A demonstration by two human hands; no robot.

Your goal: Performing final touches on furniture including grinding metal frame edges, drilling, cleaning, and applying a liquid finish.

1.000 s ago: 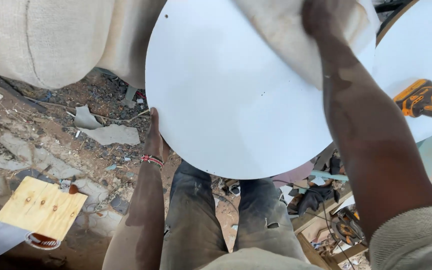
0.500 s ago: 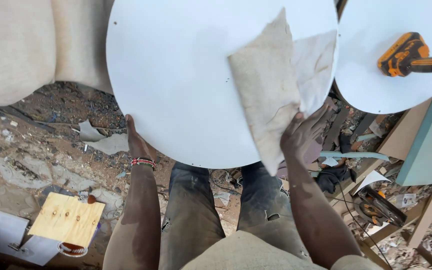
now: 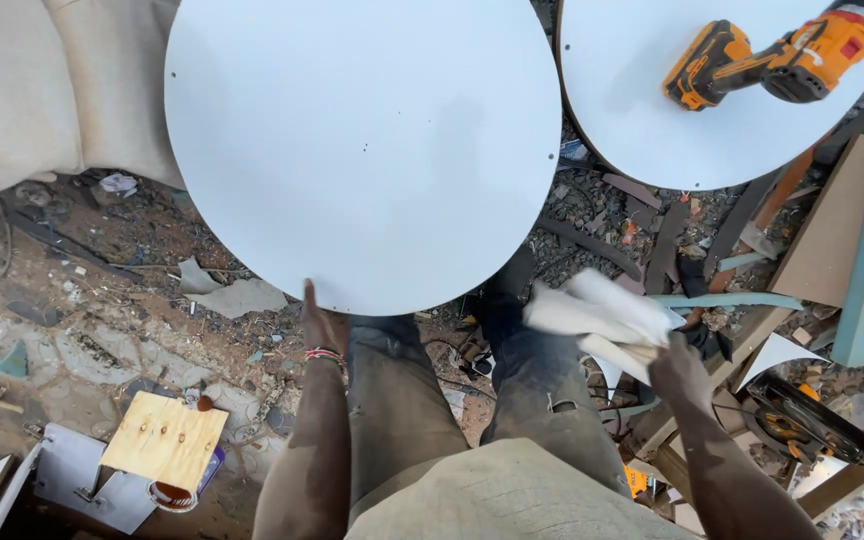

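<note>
**Round white panel steadied at its edge, cloth drawn off to the side**

The left hand grips the near rim of the large round white board, fingers hidden under the edge and the thumb showing on top, which appears to be what keeps the disc level above the knees, since no stand or trestle shows beneath it. A beaded red wristband sits just behind that hand. The right hand is clenched around a crumpled pale cloth, held off the board and low beside the right knee, so the white face lies fully bare; a few small dark holes dot its surface.

The person's legs in dusty dark trousers stand directly under the near edge. To the right, well apart from the hands, a second round white board carries an orange and black cordless drill lying on its side, parked flat where it cannot roll. The ground is littered with offcuts and scraps; a small pale plywood square lies on the ground to the lower left, and a circular saw lies on timber at the lower right. Pale sacking slumps behind the board.
</note>
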